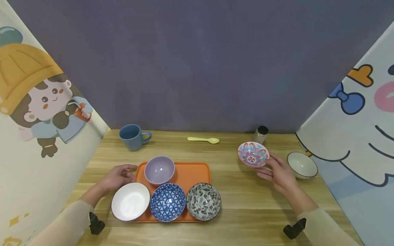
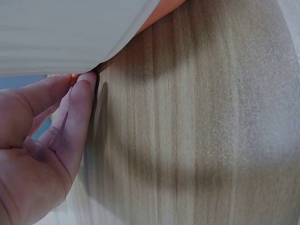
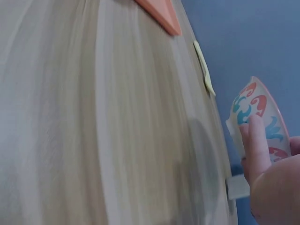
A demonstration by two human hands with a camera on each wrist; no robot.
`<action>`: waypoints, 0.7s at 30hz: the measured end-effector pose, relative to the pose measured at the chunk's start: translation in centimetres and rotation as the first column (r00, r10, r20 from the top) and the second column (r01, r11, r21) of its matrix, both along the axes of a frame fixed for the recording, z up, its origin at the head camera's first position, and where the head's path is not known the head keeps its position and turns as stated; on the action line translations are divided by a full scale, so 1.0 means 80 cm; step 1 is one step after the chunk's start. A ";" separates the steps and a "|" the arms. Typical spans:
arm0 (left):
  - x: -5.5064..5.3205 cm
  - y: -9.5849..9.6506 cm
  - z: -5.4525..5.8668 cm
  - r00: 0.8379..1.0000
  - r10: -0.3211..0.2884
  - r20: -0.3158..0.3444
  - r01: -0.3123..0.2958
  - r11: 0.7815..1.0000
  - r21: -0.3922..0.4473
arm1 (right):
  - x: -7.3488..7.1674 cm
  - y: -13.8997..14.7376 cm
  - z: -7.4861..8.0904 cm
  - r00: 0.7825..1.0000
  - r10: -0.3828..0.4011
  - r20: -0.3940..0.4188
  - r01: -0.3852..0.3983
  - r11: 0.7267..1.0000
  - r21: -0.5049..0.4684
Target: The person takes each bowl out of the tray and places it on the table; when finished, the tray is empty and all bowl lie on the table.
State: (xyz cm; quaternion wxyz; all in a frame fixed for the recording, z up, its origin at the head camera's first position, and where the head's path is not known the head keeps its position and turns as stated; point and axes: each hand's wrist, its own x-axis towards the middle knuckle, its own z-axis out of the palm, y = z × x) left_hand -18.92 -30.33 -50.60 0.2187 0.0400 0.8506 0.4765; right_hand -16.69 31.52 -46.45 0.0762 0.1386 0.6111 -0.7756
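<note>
My right hand [image 1: 281, 174] pinches the rim of a small bowl with a red and blue pattern [image 1: 251, 153]. The bowl is raised off the table and tilted, and its patterned outside [image 3: 262, 117] shows in the right wrist view. At the left, my left hand [image 1: 117, 177] grips the left edge of an orange tray [image 1: 194, 171], thumb and fingertips together there. On the tray stand a lilac bowl [image 1: 159, 170], a white bowl [image 1: 130, 201], a blue triangle-patterned bowl [image 1: 168, 202] and a grey leaf-patterned bowl [image 1: 204, 201]; the front three overhang its edge.
A blue mug [image 1: 131, 137] stands at the back left, and a yellow spoon [image 1: 203, 139] lies along the back. Behind the raised bowl is a black-capped jar [image 1: 261, 134]. A pale dark-rimmed bowl [image 1: 302, 165] sits right of my right hand. Walls enclose the table's back and sides.
</note>
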 end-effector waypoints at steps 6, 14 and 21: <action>0.000 -0.001 -0.001 1.000 0.004 0.001 -0.004 1.000 0.000 | 0.012 0.017 -0.010 0.999 -0.053 -0.001 0.053 0.998 0.016; 0.000 -0.001 -0.001 1.000 0.009 0.001 -0.009 1.000 -0.010 | 0.024 0.033 -0.025 0.997 -0.077 -0.014 0.077 0.997 0.000; -0.001 -0.001 -0.002 1.000 0.006 -0.001 -0.006 1.000 -0.002 | 0.029 0.039 -0.031 0.992 -0.122 0.024 0.121 0.993 0.014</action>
